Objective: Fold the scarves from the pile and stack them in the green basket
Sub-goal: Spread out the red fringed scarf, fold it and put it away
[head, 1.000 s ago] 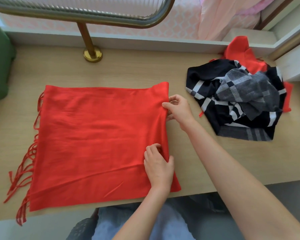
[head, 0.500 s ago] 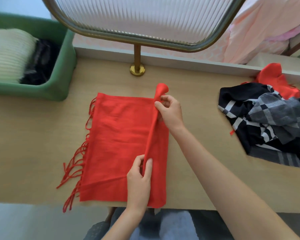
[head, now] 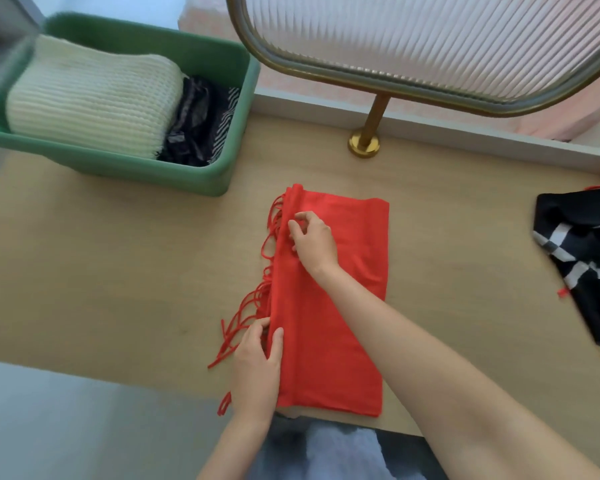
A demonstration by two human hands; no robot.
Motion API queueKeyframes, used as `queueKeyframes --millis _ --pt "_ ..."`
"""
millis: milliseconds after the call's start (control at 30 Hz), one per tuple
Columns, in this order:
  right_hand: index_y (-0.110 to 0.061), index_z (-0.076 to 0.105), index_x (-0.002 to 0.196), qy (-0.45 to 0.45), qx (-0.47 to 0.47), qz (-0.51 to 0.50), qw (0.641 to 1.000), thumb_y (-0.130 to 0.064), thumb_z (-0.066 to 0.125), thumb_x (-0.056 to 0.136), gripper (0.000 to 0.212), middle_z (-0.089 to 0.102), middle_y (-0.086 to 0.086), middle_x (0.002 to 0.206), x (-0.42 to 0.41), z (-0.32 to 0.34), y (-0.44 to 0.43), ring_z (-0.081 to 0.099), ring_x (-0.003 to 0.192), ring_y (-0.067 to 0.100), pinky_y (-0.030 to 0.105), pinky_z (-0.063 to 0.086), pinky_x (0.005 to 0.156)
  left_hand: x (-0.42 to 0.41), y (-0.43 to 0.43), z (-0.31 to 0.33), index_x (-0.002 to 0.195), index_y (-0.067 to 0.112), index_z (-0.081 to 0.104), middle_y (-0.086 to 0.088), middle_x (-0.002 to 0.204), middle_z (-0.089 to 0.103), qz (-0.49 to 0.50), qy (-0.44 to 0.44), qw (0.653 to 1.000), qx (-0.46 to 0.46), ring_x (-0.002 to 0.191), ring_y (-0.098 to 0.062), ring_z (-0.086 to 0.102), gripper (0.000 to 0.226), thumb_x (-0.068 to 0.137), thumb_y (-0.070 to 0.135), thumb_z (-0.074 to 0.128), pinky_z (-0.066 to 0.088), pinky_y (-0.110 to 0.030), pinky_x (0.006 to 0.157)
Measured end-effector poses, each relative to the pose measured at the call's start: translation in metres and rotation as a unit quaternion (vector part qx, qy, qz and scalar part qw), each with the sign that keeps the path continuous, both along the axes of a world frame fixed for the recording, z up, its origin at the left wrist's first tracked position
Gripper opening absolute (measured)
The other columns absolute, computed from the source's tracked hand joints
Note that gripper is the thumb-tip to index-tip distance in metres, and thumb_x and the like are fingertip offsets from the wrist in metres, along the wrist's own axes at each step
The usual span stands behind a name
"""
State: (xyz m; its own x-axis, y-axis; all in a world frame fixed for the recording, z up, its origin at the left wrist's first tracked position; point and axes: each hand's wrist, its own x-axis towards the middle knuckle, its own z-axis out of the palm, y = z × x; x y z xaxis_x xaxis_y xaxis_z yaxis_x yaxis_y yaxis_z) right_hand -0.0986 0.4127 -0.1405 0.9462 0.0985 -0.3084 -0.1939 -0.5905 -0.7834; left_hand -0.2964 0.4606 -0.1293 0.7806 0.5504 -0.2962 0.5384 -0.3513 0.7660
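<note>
A red scarf (head: 347, 299) lies folded into a narrow strip on the wooden table, its fringe trailing off the left edge. My left hand (head: 257, 368) pinches the folded edge near the front of the table. Farther back along the same edge, my right hand (head: 314, 242) holds the cloth with curled fingers. The green basket (head: 187, 174) stands at the back left with a folded cream knit scarf (head: 90, 102) and a dark scarf (head: 201, 123) inside. The pile of scarves (head: 582, 258), black and white check, sits at the right edge.
A ribbed glass panel in a brass frame (head: 430, 39) hangs over the back of the table on a brass post (head: 364, 143). A white ledge (head: 465, 133) runs behind the table. The table's front edge is close to my body.
Both hands have carried the scarf's right edge over to the left onto the fringe side, halving its width. The view has shifted right to left, bringing the basket fully in.
</note>
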Motion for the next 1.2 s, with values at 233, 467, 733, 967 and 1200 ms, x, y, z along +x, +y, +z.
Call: queueKeyframes --millis 233,467,733,967,1200 --pt "-0.012 0.062 0.119 -0.138 -0.017 0.035 0.990 -0.013 0.051 0.093 0.029 0.062 0.004 0.118 -0.012 0.001 -0.012 0.058 0.108 0.022 0.037 0.045 0.092 -0.004 0.016 -0.013 0.121 0.012 0.055 -0.004 0.112 0.054 -0.028 -0.004 0.991 0.127 0.103 -0.024 0.055 0.038 0.085 0.006 0.065 0.047 -0.039 0.092" --pt "-0.021 0.014 0.153 -0.182 -0.224 0.177 0.941 -0.056 0.016 0.096 0.067 0.003 -0.002 0.160 -0.023 -0.017 -0.071 -0.005 0.148 0.016 0.032 -0.005 0.119 0.018 0.002 -0.023 0.146 0.012 0.038 -0.005 0.155 0.031 -0.284 -0.094 0.920 0.255 0.146 -0.021 0.021 0.054 0.093 0.021 0.041 0.019 -0.041 0.117" --pt "-0.021 0.013 0.154 -0.170 -0.341 0.238 0.894 -0.061 0.010 0.097 0.069 0.008 0.003 0.161 -0.032 -0.045 -0.100 0.003 0.148 0.020 0.039 0.006 0.119 0.019 0.020 -0.062 0.151 0.010 0.027 -0.004 0.160 0.020 -0.377 -0.005 0.868 0.324 0.147 -0.017 0.018 0.064 0.097 0.045 0.029 0.019 -0.043 0.116" --pt "-0.014 0.018 0.153 -0.208 -0.284 0.190 0.916 -0.048 0.032 0.098 0.066 0.009 0.006 0.161 -0.087 -0.017 -0.112 0.002 0.148 0.023 0.041 0.004 0.120 0.064 0.006 -0.028 0.149 0.010 0.031 -0.008 0.158 0.023 -0.336 -0.085 0.882 0.318 0.148 -0.023 0.014 0.057 0.095 0.025 0.037 0.015 -0.043 0.119" --pt "-0.019 0.018 0.153 -0.149 -0.325 0.224 0.907 -0.051 0.032 0.098 0.065 0.009 0.003 0.161 -0.125 -0.041 -0.131 0.006 0.148 0.021 0.040 0.010 0.118 0.100 0.023 -0.067 0.151 0.014 0.027 -0.007 0.160 0.017 -0.383 -0.040 0.860 0.334 0.149 -0.021 0.010 0.061 0.096 0.040 0.034 0.013 -0.044 0.119"
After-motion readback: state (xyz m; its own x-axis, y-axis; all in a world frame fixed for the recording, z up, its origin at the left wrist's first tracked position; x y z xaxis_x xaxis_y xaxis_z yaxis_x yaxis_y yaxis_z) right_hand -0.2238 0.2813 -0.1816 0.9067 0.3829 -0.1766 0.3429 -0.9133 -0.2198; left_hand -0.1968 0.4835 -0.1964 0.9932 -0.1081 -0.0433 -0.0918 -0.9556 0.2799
